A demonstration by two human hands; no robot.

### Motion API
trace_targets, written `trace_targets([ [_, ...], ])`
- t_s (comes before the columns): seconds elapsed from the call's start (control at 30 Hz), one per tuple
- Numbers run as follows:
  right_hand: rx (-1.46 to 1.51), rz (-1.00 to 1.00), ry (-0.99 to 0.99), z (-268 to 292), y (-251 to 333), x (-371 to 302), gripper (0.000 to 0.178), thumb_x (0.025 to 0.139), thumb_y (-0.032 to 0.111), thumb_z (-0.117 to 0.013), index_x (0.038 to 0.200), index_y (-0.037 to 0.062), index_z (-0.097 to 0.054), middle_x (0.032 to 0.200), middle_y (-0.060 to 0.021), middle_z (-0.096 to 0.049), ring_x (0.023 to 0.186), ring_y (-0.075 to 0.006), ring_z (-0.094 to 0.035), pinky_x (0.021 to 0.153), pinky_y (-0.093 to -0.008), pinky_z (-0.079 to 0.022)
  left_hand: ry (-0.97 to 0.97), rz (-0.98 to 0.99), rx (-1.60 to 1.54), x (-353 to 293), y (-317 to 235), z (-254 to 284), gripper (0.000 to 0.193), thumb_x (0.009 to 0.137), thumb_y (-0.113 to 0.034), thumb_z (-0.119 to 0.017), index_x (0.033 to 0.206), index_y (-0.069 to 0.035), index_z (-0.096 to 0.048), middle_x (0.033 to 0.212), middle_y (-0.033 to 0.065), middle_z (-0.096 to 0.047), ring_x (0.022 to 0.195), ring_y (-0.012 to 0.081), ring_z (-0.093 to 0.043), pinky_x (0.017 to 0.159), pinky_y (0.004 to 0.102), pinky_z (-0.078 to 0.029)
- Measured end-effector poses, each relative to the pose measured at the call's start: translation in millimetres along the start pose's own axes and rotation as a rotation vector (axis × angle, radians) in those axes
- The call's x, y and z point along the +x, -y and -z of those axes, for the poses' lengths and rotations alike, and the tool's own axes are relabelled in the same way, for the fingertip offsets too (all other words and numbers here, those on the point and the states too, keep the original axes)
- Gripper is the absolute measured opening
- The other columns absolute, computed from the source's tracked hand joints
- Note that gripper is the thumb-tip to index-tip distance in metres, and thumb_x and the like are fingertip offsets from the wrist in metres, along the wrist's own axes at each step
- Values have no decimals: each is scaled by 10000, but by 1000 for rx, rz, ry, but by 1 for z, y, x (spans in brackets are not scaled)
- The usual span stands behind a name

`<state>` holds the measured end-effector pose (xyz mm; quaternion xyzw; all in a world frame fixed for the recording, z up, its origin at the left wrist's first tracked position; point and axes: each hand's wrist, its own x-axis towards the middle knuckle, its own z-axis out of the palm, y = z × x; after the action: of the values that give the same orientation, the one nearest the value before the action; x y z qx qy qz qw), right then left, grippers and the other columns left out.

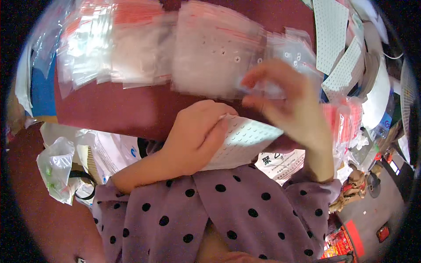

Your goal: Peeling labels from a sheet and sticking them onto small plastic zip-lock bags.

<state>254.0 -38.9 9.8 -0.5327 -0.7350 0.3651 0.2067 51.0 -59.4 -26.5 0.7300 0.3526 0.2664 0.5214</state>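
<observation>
My left hand [197, 133] is closed on a white sheet [250, 138] covered in rows of small dark curved marks, held tilted close to my body. The thumb lies across the top of the sheet. To its right, my right hand [280, 94] is raised and blurred, with thumb and forefinger apart. A faint pale smear shows near the fingertips; I cannot tell what it is. Just beyond that hand are clear zip bags [215, 48] with red closure lines, spread overlapping. Small round white spots with dark marks sit on several of them.
More zip bags [92, 48] overlap at the far left of the dark red table [118, 107]. White dotted sheets [331, 35] lie at the far right. Bundled red-striped bags [342, 120] are beside my right forearm. A clear plastic bag [57, 168] lies at the left.
</observation>
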Motion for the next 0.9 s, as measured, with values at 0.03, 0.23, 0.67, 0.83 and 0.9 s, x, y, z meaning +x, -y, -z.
trace_targets([
  [0.03, 36, 18, 20, -5, 8, -7, 224, 683, 33, -702, 881, 19, -597, 784, -89, -557, 791, -206, -569, 662, -314, -470, -28, 61, -156, 0, 1, -2, 180, 812, -54, -522, 956, 41, -571, 774, 140, -572, 682, 289, -548, 609, 345, -436],
  [0.23, 46, 24, 45, -17, 22, -21, 177, 719, 11, -662, 887, 21, -608, 819, -95, -566, 748, -251, -546, 644, -322, -452, 122, 334, -388, 0, -7, 4, 202, 882, -124, -491, 904, 63, -562, 685, 149, -534, 640, 141, -516, 576, 306, -403],
  [0.67, -141, 270, -100, -28, 19, -33, 281, 618, 48, -666, 897, 41, -639, 848, -67, -582, 747, -238, -548, 627, -347, -431, 200, 565, -786, -11, 0, 5, 265, 903, -192, -454, 787, 22, -558, 647, -6, -492, 627, 82, -431, 584, 246, -354],
  [0.83, -589, 650, -129, -30, 19, -35, 312, 595, 121, -617, 897, 66, -669, 909, -48, -611, 745, -207, -552, 636, -345, -423, 157, 618, -850, -13, 2, 6, 236, 904, -176, -457, 778, -12, -572, 626, 5, -471, 616, 80, -420, 600, 240, -360],
  [0.9, -378, 548, -139, -25, 12, -29, 276, 610, 83, -622, 881, 60, -665, 900, -55, -613, 743, -200, -550, 649, -337, -427, 158, 560, -629, -7, -4, 12, 162, 870, -128, -479, 813, -19, -584, 654, 33, -479, 642, 109, -449, 619, 262, -383],
])
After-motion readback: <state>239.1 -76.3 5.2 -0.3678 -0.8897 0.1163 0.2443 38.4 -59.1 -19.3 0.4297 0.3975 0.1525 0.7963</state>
